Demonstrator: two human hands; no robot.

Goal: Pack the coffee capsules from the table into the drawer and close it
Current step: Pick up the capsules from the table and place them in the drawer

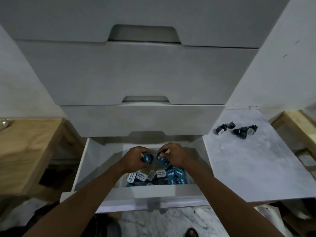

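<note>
The bottom white drawer (82,161) is pulled out below me. Inside it lie several coffee capsules (160,175) with blue or white lids. My left hand (135,157) hovers over the drawer's middle, shut on a blue-lidded capsule (147,158). My right hand (172,154) is close beside it, holding two blue-lidded capsules (163,160). Several dark capsules (239,130) remain scattered on the marble table (248,168) to the right.
Above the open drawer rise three closed white drawers (136,74) with cut-out handles. A wooden table (25,147) stands at left, another wooden frame (295,124) at far right. A sandalled foot (191,233) shows on the marble floor.
</note>
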